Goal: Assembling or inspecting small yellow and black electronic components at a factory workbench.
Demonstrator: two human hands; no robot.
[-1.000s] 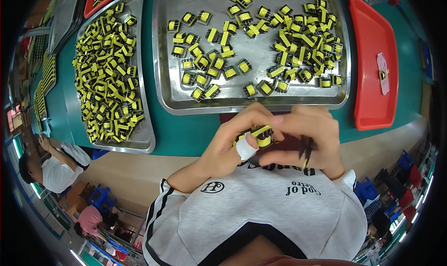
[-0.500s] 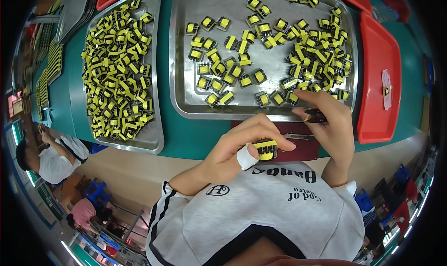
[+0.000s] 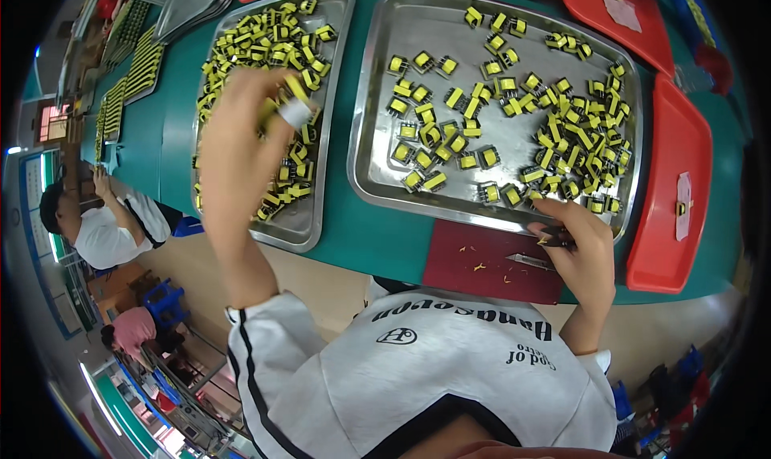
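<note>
My left hand (image 3: 237,138), blurred by motion, is over the left metal tray (image 3: 325,178), which is heaped with small yellow-and-black transformers (image 3: 281,37). White tape wraps its thumb (image 3: 295,112). One transformer (image 3: 295,87) shows pinched between thumb and fingers. At the near right of the larger metal tray (image 3: 458,41), my right hand (image 3: 585,246) has its fingers curled around a small dark tool (image 3: 554,236), mostly hidden in the palm. Its index fingertip rests beside a transformer (image 3: 511,194) at the tray's near edge. More transformers lie scattered and piled there.
A dark red mat (image 3: 458,270) with yellow scraps and a slim metal blade tool (image 3: 530,261) lies before the larger tray. Red trays (image 3: 671,242) stand to the right and behind. Stacked metal trays (image 3: 189,9) are at the far left; a co-worker (image 3: 104,226) sits beyond.
My left hand has moved from in front of my chest to above the left tray. My right hand stays by the larger tray's near edge. The view has shifted leftward.
</note>
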